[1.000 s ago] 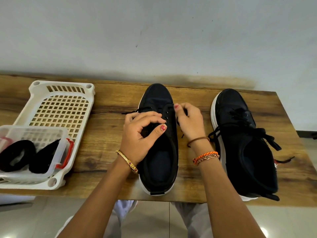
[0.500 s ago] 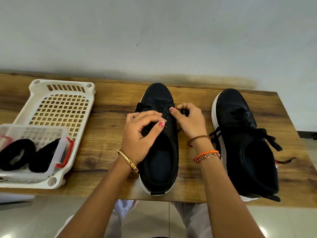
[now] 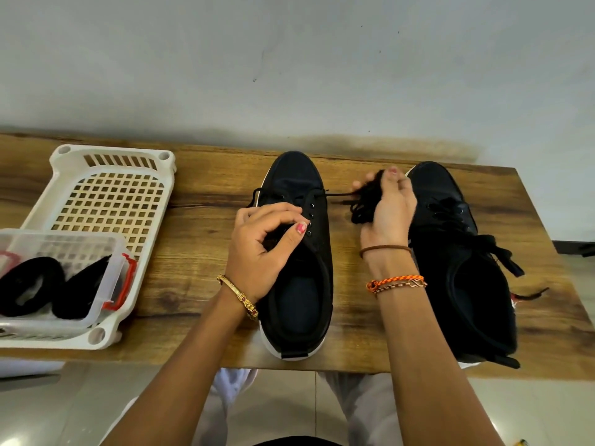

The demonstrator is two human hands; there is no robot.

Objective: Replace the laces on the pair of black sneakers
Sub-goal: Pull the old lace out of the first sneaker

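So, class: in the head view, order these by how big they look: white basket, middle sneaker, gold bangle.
1. White basket, though nearness may help.
2. Middle sneaker, somewhat smaller.
3. Gold bangle, far the smallest.

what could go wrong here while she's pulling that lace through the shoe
1. The right hand holds the lace in a loose bunch, so it may tangle or knot as it draws through the eyelet.
2. The left hand only rests on the left sneaker, so a sideways tug may drag it across the table.
3. The pulling hand is right beside the laced right sneaker and may bump it.
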